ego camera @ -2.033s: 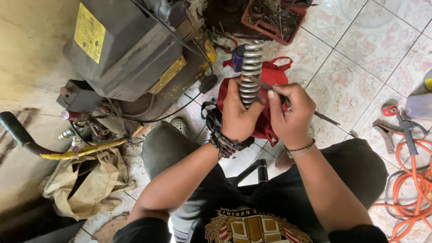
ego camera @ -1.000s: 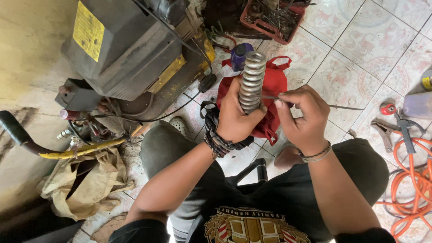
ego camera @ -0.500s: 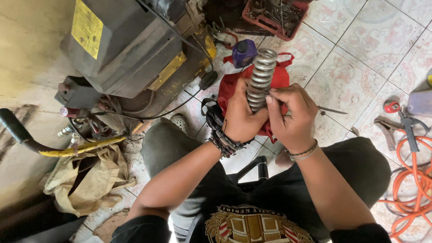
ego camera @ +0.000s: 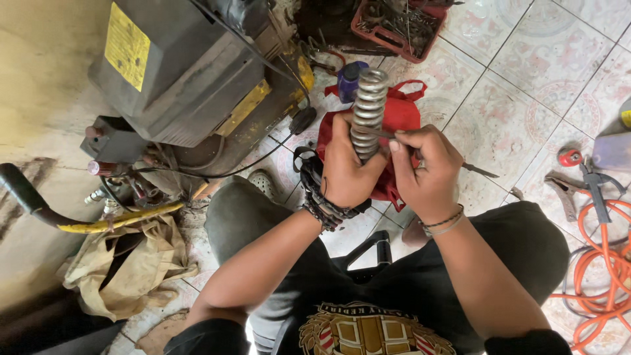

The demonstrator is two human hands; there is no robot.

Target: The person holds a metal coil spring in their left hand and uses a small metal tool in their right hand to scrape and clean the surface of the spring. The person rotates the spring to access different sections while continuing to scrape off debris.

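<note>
We wear a black short-sleeved T-shirt (ego camera: 368,329) with a gold, red and white crest on the chest, and dark grey-green trousers (ego camera: 243,217). Dark beaded bracelets (ego camera: 322,204) wrap our left wrist; thin cord bands (ego camera: 444,223) circle the right.

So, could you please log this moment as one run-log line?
left hand: grips coil spring upright | right hand: holds thin tool against coils | behind: red cloth | floor: tiles

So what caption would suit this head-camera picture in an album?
Seated on a tiled floor, left hand grips a coil spring while right hand pokes a thin tool into it.
</note>
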